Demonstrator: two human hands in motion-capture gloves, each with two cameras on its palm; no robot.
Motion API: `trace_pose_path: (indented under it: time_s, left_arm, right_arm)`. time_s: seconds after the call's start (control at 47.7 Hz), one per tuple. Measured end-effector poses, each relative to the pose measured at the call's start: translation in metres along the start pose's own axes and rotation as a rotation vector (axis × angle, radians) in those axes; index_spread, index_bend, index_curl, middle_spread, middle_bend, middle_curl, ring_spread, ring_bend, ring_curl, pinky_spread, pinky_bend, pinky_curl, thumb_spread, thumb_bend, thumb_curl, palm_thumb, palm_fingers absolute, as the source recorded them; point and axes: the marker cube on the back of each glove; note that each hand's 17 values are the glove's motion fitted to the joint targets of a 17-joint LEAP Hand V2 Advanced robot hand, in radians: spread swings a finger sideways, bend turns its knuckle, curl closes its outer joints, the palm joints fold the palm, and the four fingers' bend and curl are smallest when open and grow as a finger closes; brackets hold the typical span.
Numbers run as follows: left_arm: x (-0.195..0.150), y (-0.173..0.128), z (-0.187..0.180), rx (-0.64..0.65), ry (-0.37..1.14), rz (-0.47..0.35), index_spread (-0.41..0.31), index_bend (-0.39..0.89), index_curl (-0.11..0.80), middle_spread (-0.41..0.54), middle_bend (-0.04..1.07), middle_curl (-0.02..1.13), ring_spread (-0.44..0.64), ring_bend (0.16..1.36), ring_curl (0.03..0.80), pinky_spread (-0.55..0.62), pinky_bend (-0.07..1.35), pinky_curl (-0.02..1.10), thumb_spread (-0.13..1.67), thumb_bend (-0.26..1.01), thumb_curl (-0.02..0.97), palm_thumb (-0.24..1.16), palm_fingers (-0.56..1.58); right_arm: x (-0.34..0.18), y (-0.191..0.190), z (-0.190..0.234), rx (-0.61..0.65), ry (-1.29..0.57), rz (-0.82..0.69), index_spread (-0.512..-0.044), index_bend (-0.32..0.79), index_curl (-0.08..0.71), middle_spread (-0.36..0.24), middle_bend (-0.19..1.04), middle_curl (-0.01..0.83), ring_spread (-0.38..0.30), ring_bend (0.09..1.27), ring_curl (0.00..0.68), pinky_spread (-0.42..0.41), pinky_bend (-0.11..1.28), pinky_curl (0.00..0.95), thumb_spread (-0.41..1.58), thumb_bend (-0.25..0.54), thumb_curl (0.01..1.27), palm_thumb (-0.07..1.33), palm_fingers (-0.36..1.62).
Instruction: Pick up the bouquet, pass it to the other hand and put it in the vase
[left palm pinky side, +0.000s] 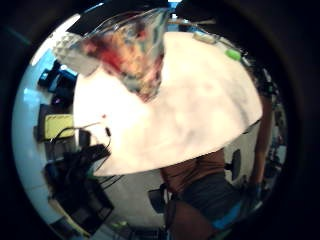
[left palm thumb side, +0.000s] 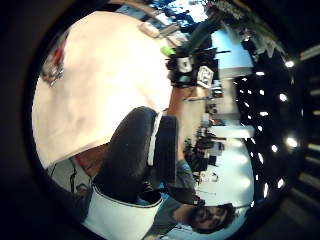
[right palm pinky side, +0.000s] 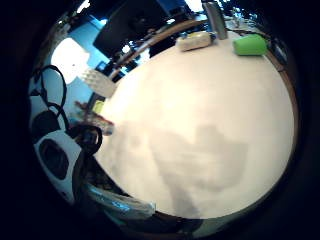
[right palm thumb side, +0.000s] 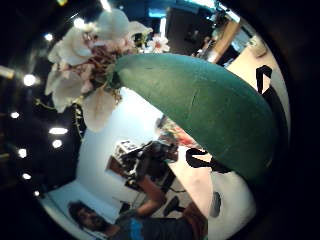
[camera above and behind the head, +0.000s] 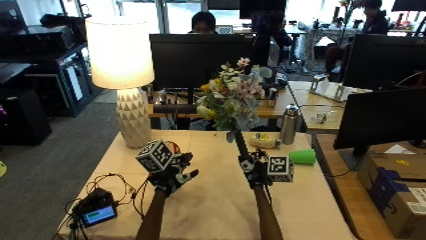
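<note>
Bouquet (camera above and behind the head: 233, 97) upright at frame center, stem gripped by R hand (camera above and behind the head: 255, 169); L hand (camera above and behind the head: 172, 175) center-left, fingers spread, holding nothing.

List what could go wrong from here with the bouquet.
The right hand holds the bouquet upright by the stem's low end, so the heavy flower head may tip. The vase sits partly hidden behind the open left hand, near the lamp; a swing toward it could knock either.

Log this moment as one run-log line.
right hand: grips bouquet by stem, upright above table | left hand: open, empty | vase: not identified
</note>
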Motion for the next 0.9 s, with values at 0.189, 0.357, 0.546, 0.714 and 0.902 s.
trace_pose_path:
  time_s: [0.189, 0.357, 0.546, 0.714, 0.902]
  left_arm:
    - [0.031, -0.028, -0.016, 0.116, 0.339, 0.092, -0.087, 0.12, 0.271, 0.108, 0.21, 0.34, 0.37, 0.59, 0.277, 0.46, 0.41, 0.34, 1.07, -0.01, 0.293, 0.08, 0.24]
    - [0.059, -0.055, -0.027, 0.092, 0.662, 0.178, -0.076, 0.13, 0.266, 0.069, 0.23, 0.35, 0.28, 0.61, 0.291, 0.41, 0.40, 0.34, 1.06, 0.00, 0.314, 0.18, 0.35]
    - [0.087, -0.075, -0.028, 0.079, 0.826, 0.235, -0.059, 0.10, 0.250, 0.019, 0.25, 0.37, 0.21, 0.63, 0.304, 0.37, 0.39, 0.35, 1.02, 0.00, 0.346, 0.31, 0.40]
    - [0.098, -0.083, -0.028, 0.076, 0.940, 0.246, -0.036, 0.07, 0.225, -0.024, 0.25, 0.38, 0.13, 0.66, 0.315, 0.33, 0.41, 0.36, 0.98, 0.00, 0.375, 0.42, 0.44]
    - [0.095, -0.092, -0.030, 0.091, 0.995, 0.255, -0.082, 0.11, 0.219, -0.138, 0.27, 0.38, -0.05, 0.71, 0.323, 0.13, 0.41, 0.36, 0.92, 0.01, 0.418, 0.59, 0.72]
  right_arm:
    - [-0.024, 0.012, 0.017, -0.058, -0.103, 0.077, -0.264, 0.19, 0.482, -0.175, 0.70, 0.584, -0.189, 1.00, 0.549, -0.288, 0.76, 0.500, 0.59, -0.030, 0.67, 0.93, 1.37]
    - [-0.046, 0.022, 0.045, -0.125, -0.267, 0.039, -0.265, 0.19, 0.500, -0.173, 0.71, 0.588, -0.189, 1.01, 0.546, -0.288, 0.76, 0.501, 0.59, -0.029, 0.68, 0.93, 1.37]
    - [-0.068, 0.033, 0.076, -0.186, -0.353, -0.014, -0.266, 0.19, 0.515, -0.169, 0.71, 0.590, -0.190, 1.01, 0.544, -0.287, 0.76, 0.502, 0.58, -0.032, 0.70, 0.92, 1.37]
    - [-0.078, 0.042, 0.100, -0.247, -0.389, -0.031, -0.267, 0.19, 0.526, -0.165, 0.72, 0.590, -0.189, 1.00, 0.542, -0.286, 0.77, 0.503, 0.58, -0.031, 0.71, 0.92, 1.36]
    - [-0.079, 0.050, 0.121, -0.302, -0.431, -0.065, -0.268, 0.19, 0.532, -0.160, 0.72, 0.590, -0.187, 1.00, 0.543, -0.287, 0.77, 0.503, 0.58, -0.031, 0.71, 0.92, 1.36]
